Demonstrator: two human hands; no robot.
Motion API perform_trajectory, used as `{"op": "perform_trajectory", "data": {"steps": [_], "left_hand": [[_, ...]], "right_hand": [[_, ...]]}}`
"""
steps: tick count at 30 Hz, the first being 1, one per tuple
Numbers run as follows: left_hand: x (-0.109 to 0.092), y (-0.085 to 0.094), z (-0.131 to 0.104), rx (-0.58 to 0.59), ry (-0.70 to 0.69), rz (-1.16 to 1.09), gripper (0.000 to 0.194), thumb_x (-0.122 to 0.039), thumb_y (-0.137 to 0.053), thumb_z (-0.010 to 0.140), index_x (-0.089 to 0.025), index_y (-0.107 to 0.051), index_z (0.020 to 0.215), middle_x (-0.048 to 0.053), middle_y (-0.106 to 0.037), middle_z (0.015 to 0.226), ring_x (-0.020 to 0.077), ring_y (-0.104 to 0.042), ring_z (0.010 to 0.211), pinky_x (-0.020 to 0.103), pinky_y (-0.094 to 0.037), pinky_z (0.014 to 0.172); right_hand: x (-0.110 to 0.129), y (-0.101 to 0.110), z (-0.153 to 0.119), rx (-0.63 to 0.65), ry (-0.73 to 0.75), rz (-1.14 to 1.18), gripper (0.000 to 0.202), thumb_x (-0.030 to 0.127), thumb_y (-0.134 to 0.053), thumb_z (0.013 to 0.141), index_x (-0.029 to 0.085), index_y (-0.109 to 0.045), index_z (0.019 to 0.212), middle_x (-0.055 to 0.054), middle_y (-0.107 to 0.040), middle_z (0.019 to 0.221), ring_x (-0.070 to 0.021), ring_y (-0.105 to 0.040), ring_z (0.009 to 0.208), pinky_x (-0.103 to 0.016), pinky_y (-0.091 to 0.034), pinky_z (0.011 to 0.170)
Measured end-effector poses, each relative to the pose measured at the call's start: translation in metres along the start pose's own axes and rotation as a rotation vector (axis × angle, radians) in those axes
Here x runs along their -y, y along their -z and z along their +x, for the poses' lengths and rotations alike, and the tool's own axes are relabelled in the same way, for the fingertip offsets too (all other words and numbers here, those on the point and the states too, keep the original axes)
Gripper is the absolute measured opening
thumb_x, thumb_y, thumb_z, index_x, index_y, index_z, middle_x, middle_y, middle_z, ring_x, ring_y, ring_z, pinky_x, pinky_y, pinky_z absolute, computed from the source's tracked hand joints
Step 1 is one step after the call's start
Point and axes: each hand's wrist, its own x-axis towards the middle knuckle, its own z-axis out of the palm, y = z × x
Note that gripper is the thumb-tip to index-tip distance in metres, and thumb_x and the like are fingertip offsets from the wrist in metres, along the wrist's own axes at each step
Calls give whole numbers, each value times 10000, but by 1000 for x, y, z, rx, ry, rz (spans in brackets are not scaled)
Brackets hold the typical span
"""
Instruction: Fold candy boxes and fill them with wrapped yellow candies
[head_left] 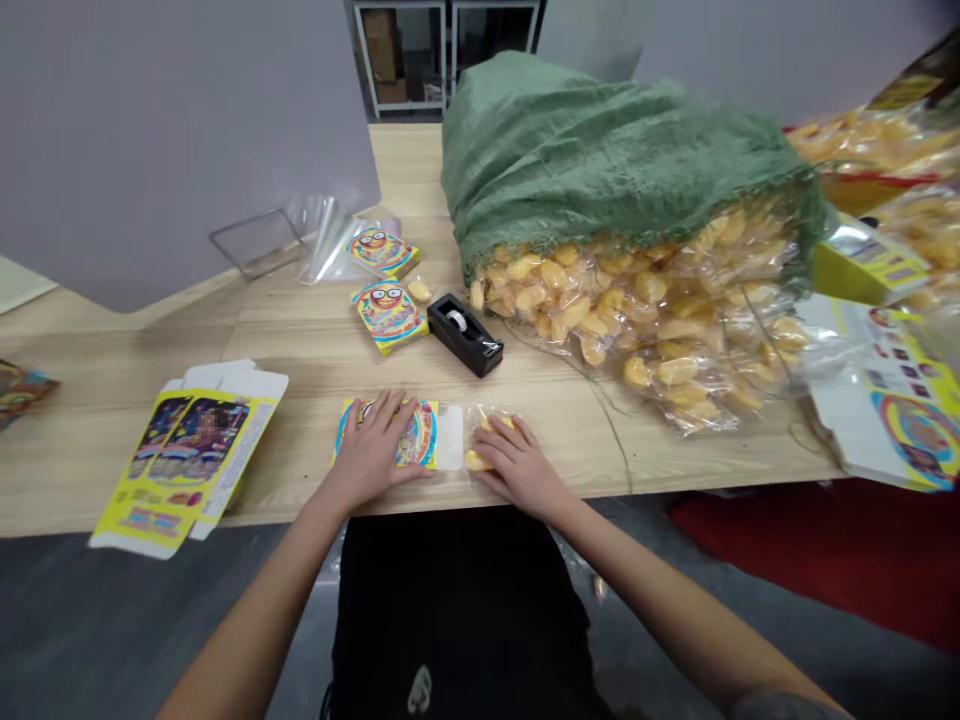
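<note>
Looks like a small packing workshop, not a home. A long wooden table holds a big green sack spilling bagged yellow snacks. Left of the sack sit a tape dispenser and small printed boxes; farther left, flat unfolded cartons. Behind the sack, metal shelving with cardboard boxes.

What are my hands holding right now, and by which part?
The left hand lies flat on the top face of the small colourful box. The right hand covers a clear packet of yellow pieces at the box's open end.
</note>
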Motion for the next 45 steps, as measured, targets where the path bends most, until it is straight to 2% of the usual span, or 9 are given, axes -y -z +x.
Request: {"op": "perform_trajectory", "data": {"steps": [4,8,13,17,23,30,38,42,45], "left_hand": [[-3,3,1,-1,12,-25,951,-681,-605,715,-201,-281,1469,169,-302,1529,351,-219,1426,568,-70,1138],[-3,3,-1,-3,7,-61,969,-694,-606,706,-191,-278,1466,168,-296,1532,342,-214,1427,567,-57,1138],[-2,-1,0,-28,4,-87,985,-706,-610,693,-194,-274,1465,161,-316,1523,338,-213,1426,560,-25,1140],[-1,-4,0,-32,8,-110,986,-716,-607,686,-201,-278,1461,154,-334,1515,342,-216,1423,565,-7,1137],[-2,-2,0,-36,6,-104,980,-719,-597,691,-202,-278,1460,157,-336,1510,340,-221,1420,560,-9,1140],[-2,-4,0,-59,0,-86,951,-723,-575,707,-211,-288,1456,158,-353,1499,339,-257,1407,565,-42,1138],[-5,-3,0,-86,0,-97,968,-701,-618,689,-196,-301,1451,164,-369,1488,340,-263,1402,567,-52,1139],[-5,-3,0,-102,-4,-109,963,-695,-625,685,-195,-313,1446,167,-377,1482,347,-273,1397,577,-64,1136],[-5,-2,0,-115,-11,-125,953,-671,-644,686,-194,-316,1444,160,-388,1476,348,-283,1392,584,-74,1135]], "right_hand": [[17,-16,26,-96,-170,-72,337,405,-578,880,205,-644,1143,-158,-514,1381,-343,-382,1339,-594,-233,1092],[17,-19,39,-58,-51,-20,394,384,-513,913,259,-556,1284,-131,-425,1457,-329,-310,1379,-629,-179,1098],[-14,-5,34,-178,-310,-18,385,361,-524,910,191,-601,1247,-153,-591,1257,-323,-487,1187,-513,-404,980],[-27,-1,23,-102,-118,42,275,301,-491,939,263,-673,1142,-79,-660,1130,-254,-541,1068,-442,-437,943],[0,-13,45,-105,-103,-45,234,282,-556,901,289,-727,1061,-105,-617,1008,-251,-520,944,-415,-450,869],[15,-2,49,-162,-211,-13,418,312,-630,842,138,-612,1221,-166,-529,1117,-287,-484,1030,-448,-466,910],[40,-13,44,43,-236,-101,328,268,-581,880,226,-645,1200,-135,-578,962,-263,-547,877,-384,-516,751],[39,-11,50,62,-311,240,296,258,-577,861,201,-669,1136,-115,-582,965,-228,-591,847,-364,-530,737],[28,8,45,22,-604,780,379,325,-566,849,196,-612,1203,-108,-614,1029,-206,-638,845,-384,-548,770]]}}
